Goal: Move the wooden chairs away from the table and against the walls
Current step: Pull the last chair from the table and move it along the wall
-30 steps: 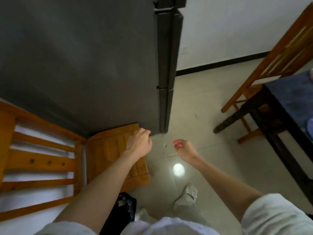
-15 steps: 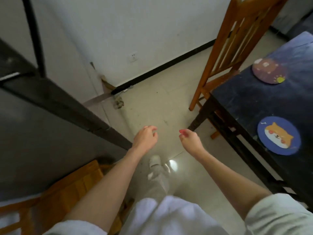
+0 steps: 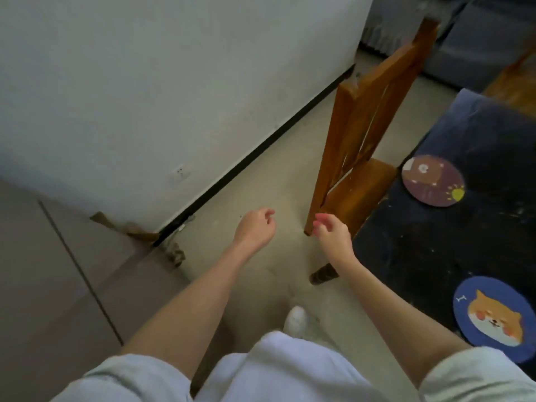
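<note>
Both hands are empty and extended forward over the floor (image 3: 261, 181). Left hand (image 3: 255, 227): fingers loosely curled, gripping nothing. Right hand (image 3: 332, 232): fingers half-curled, apart from all objects, with the wooden chair (image 3: 368, 117) just beyond it. Chair position: upright, right of centre, seat tucked against the left edge of the dark table (image 3: 475, 140). White wall (image 3: 174, 68) with black baseboard: left of the chair, well apart. Two round mats lie on the table: a purple one (image 3: 433, 179) far, a dog-face one (image 3: 493, 317) near.

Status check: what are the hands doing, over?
Left hand, right hand empty. Chair tucked at table, untouched. Floor to wall looks clear.
</note>
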